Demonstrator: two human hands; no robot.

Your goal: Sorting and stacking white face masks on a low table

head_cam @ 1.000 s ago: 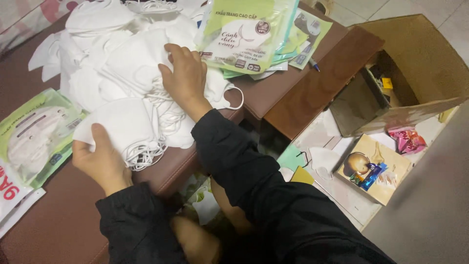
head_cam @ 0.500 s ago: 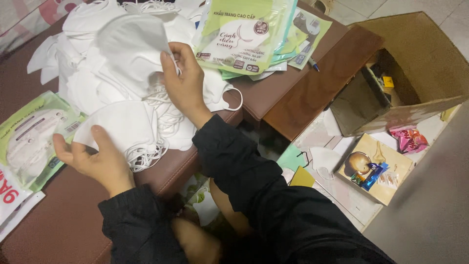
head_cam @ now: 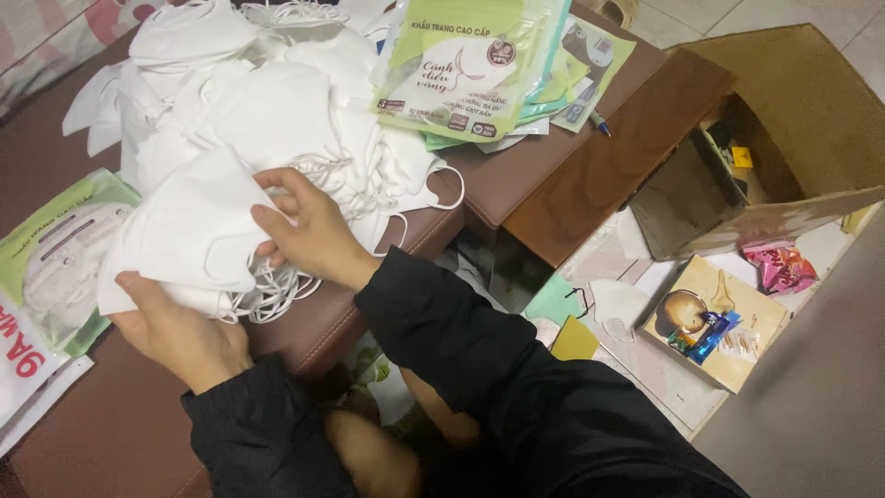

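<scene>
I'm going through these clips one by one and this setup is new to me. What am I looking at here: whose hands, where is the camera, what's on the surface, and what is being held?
There is no machine here. A person wears a camera on the head, so the single view looks down at their own two bare hands and black sleeves. The left hand supports a small stack of white face masks from below, and the right hand presses on that stack from the side. Behind lies a loose pile of masks on a brown padded surface. Green packets sit further back, another packet at the left. On the floor to the right stands an open cardboard box.
</scene>
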